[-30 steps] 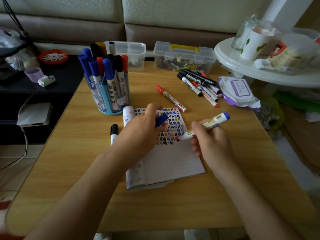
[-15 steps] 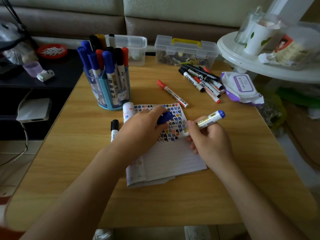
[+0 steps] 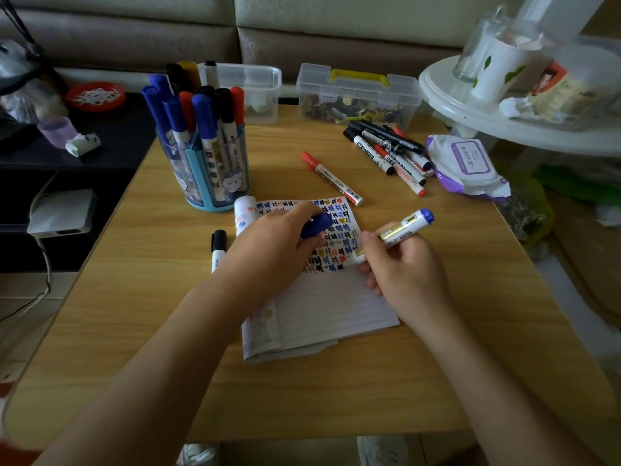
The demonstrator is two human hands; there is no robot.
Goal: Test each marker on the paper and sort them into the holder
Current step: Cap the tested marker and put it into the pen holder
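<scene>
As the frame runs from left to right, the holder (image 3: 193,176) comes first, in the upper left of the bench (image 3: 134,314), already full of blue, red and black markers (image 3: 201,112) standing up. Just below it a black marker (image 3: 217,247) lies on the wood, beside the paper (image 3: 336,307). Next is the left hand (image 3: 268,253). Its grip is curled round a blue cap (image 3: 317,225), and the hand rests on the paper, holding it down. The top of the paper is covered with small blue, red, black and orange marks; the lower lines are bare. Right of that, the right hand (image 3: 403,274) has its grip closed on the blue marker (image 3: 400,232), with the writing end down by the marks and the blue back end pointing to the upper right. So this looks like the testing step for this one marker. Next, I think, the cap must go back on and the marker must travel to the holder. Farther up and right, a red marker (image 3: 331,178) lies alone, and a pile of markers (image 3: 386,149) waits beside a pack of wipes (image 3: 467,163).
</scene>
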